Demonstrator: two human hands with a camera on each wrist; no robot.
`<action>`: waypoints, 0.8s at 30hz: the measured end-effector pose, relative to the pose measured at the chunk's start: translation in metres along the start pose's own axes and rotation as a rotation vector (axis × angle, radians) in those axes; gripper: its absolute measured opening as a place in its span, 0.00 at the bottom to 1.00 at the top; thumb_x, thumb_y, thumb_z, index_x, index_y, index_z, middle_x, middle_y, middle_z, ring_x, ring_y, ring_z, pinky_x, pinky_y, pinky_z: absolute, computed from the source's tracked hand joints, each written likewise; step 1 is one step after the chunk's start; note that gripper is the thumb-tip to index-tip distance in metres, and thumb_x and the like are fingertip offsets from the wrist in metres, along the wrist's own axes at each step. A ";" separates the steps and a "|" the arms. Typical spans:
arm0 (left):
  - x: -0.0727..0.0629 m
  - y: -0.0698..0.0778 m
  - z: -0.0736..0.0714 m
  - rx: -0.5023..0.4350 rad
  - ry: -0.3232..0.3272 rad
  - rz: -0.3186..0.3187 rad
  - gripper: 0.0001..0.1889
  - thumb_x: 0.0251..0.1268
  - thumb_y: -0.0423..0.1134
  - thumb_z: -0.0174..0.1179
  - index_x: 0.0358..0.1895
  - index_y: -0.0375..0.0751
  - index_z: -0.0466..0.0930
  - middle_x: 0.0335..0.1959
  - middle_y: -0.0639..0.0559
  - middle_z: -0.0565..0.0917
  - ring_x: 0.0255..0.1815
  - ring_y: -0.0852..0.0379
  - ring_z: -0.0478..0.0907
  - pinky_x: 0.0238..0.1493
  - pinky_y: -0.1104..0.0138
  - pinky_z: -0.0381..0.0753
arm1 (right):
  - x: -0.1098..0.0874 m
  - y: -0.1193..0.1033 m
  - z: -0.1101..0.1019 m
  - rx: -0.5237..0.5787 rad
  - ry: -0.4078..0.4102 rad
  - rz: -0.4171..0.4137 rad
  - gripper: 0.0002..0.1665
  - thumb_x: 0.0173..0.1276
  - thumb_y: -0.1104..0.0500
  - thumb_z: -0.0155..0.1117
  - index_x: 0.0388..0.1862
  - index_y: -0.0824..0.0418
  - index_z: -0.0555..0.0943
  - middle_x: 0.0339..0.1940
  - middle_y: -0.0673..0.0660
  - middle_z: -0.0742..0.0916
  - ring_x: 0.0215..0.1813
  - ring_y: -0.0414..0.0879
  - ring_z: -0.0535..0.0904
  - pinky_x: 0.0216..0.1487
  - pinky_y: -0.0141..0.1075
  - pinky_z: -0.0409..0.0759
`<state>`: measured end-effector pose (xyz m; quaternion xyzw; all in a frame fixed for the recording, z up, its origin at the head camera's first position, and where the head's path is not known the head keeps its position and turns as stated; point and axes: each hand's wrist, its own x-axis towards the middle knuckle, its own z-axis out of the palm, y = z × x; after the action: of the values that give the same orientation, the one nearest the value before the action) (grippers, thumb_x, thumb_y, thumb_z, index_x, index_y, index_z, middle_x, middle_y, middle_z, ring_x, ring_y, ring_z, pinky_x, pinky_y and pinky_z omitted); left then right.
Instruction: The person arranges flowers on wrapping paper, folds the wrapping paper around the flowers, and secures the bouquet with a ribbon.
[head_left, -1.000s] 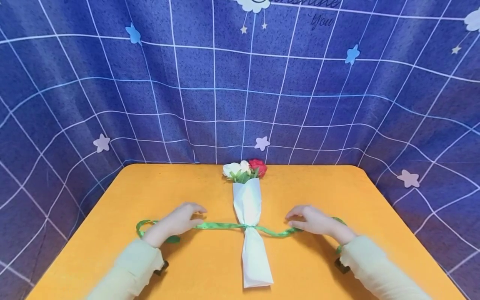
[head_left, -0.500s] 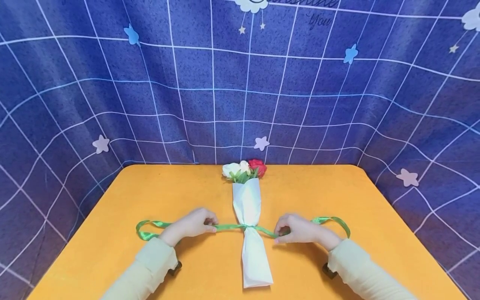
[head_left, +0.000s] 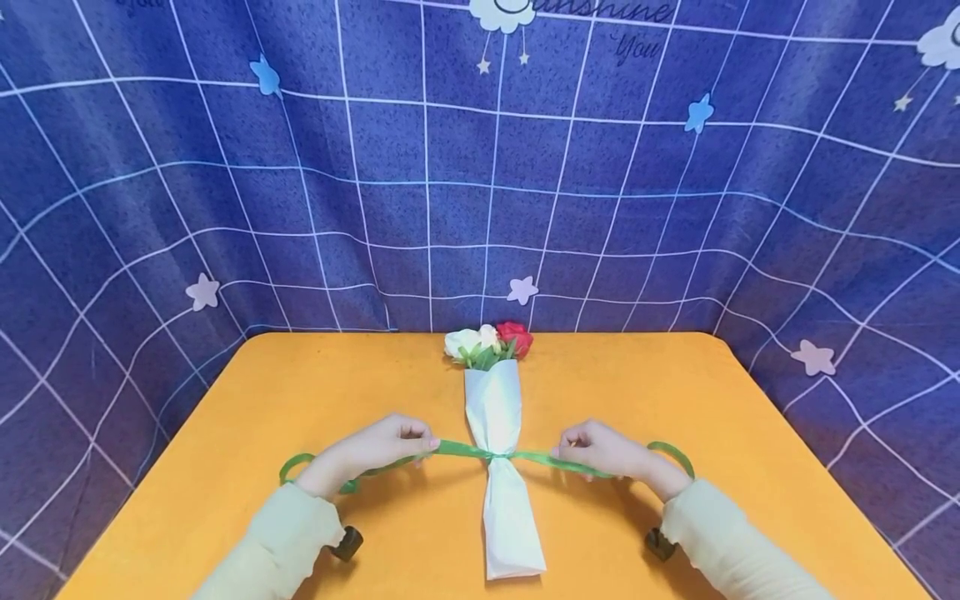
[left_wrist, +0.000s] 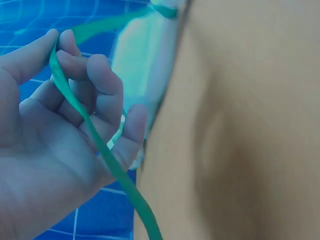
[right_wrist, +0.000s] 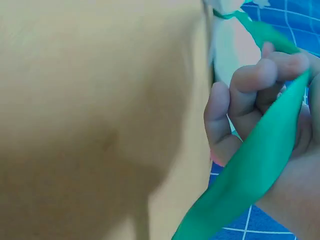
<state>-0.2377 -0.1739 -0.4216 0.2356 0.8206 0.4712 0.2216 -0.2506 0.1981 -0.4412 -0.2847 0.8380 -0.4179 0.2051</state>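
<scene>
A bouquet with white and red flowers (head_left: 487,342), wrapped in white paper (head_left: 504,508), lies on the table. Around the narrow middle of the paper runs a green ribbon (head_left: 459,449), crossed or knotted at the front. To the left of the bouquet, my left hand (head_left: 378,446) pinches one side of the ribbon between thumb and index finger. My right hand (head_left: 606,448) pinches the other side to the right. Both stretches between hands and bouquet look nearly straight. In each wrist view the ribbon tail (left_wrist: 107,155) hangs down past the palm.
The orange table (head_left: 300,375) carries the bouquet near its middle. Ribbon ends curl beside both forearms. Behind and at the sides hangs a blue curtain (head_left: 465,208) with grid lines, stars and clouds. Dark wrist devices (head_left: 347,543) sit below the sleeves.
Both hands came inward from farther apart and took hold of the ribbon. The slack by the bouquet has straightened, and the right hand has since moved slightly outward. The bouquet stays in place.
</scene>
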 end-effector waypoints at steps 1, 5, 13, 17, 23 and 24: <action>0.000 0.002 0.000 -0.017 0.005 0.006 0.20 0.68 0.49 0.54 0.31 0.31 0.75 0.24 0.42 0.75 0.24 0.59 0.64 0.30 0.66 0.67 | -0.001 -0.001 -0.002 0.013 -0.007 0.027 0.22 0.69 0.49 0.58 0.26 0.67 0.80 0.09 0.54 0.76 0.12 0.38 0.66 0.13 0.27 0.61; 0.000 0.012 0.000 -0.068 0.031 0.043 0.16 0.68 0.48 0.55 0.33 0.37 0.78 0.27 0.43 0.77 0.30 0.56 0.67 0.37 0.63 0.67 | -0.006 -0.008 -0.010 0.134 -0.062 0.079 0.30 0.68 0.47 0.58 0.28 0.77 0.78 0.08 0.48 0.72 0.11 0.38 0.62 0.13 0.29 0.60; -0.002 0.033 0.005 -0.094 0.138 0.053 0.15 0.67 0.48 0.56 0.39 0.39 0.81 0.28 0.49 0.77 0.27 0.61 0.65 0.33 0.67 0.67 | -0.003 -0.023 -0.029 0.489 -0.131 -0.090 0.13 0.72 0.60 0.52 0.27 0.60 0.79 0.15 0.46 0.74 0.19 0.37 0.67 0.28 0.29 0.69; -0.002 0.041 0.009 -0.108 0.190 0.077 0.15 0.65 0.47 0.58 0.43 0.38 0.82 0.34 0.49 0.81 0.31 0.62 0.70 0.35 0.69 0.71 | 0.006 -0.038 -0.041 0.537 -0.094 -0.088 0.13 0.73 0.59 0.50 0.30 0.56 0.81 0.16 0.46 0.74 0.20 0.38 0.67 0.32 0.31 0.69; -0.001 0.051 0.013 -0.113 0.230 0.110 0.14 0.65 0.46 0.58 0.46 0.39 0.83 0.41 0.49 0.85 0.43 0.57 0.78 0.43 0.67 0.76 | 0.021 -0.068 -0.057 0.539 -0.019 -0.093 0.12 0.73 0.59 0.51 0.36 0.57 0.82 0.17 0.48 0.76 0.21 0.40 0.70 0.36 0.34 0.73; -0.002 0.052 0.013 -0.116 0.231 0.115 0.14 0.65 0.45 0.58 0.46 0.39 0.82 0.41 0.49 0.85 0.43 0.57 0.79 0.44 0.66 0.76 | 0.024 -0.073 -0.059 0.553 -0.011 -0.097 0.12 0.73 0.59 0.51 0.37 0.58 0.82 0.18 0.48 0.76 0.22 0.40 0.70 0.36 0.34 0.73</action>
<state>-0.2193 -0.1431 -0.3818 0.2131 0.7972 0.5537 0.1114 -0.2805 0.1814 -0.3509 -0.2599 0.6765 -0.6384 0.2592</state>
